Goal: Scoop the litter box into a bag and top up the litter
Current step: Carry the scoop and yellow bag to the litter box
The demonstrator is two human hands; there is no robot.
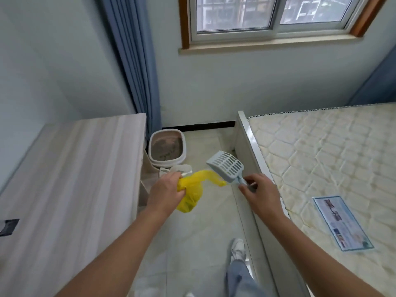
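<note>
A white litter box [183, 144] filled with grey-brown litter stands on the floor by the far wall, next to the blue curtain. My left hand [166, 190] grips a crumpled yellow plastic bag [194, 194] in the air in front of me. My right hand [260, 192] holds the handle of a pale blue slotted litter scoop [226, 166], its head pointing up and to the left. Both hands are well short of the litter box. A white object [182, 169] lies on the floor just before the box, partly hidden by my left hand.
A light wooden desk [70, 179] fills the left side. A bed with a bare quilted mattress [334, 163] and a printed sheet [341, 222] on it fills the right. A narrow tiled floor strip [203, 228] runs between them. My leg and white shoe [237, 249] show below.
</note>
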